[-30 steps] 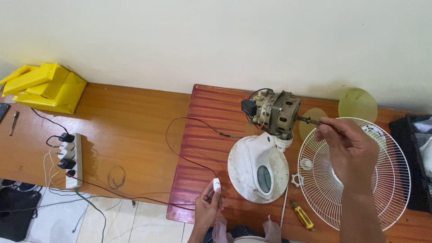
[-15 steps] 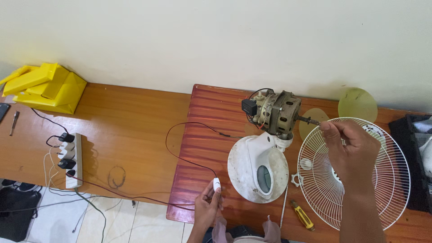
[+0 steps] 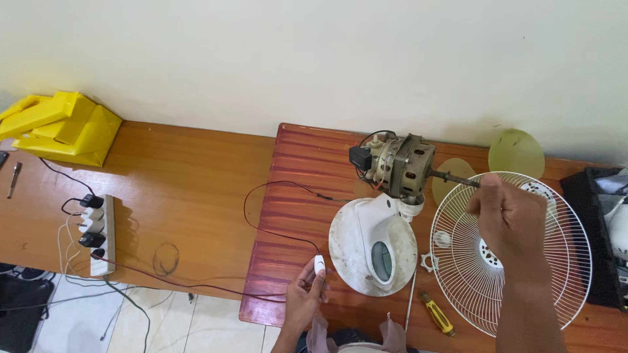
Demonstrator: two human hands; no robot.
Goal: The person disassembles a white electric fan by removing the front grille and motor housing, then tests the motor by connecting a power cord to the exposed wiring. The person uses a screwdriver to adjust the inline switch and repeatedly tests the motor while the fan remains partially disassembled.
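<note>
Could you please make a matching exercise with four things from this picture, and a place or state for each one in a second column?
Things:
1. small white switch
2. fan motor
3. yellow screwdriver
4. power strip

Places or states:
a. lies on the table below the white fan grille
b. held in the left hand
c. stands bare on the white fan base, its shaft toward the right hand
d. on the far left of the table, with plugs in it

Pairs: 1-b, 2-c, 3-a, 4-d
</note>
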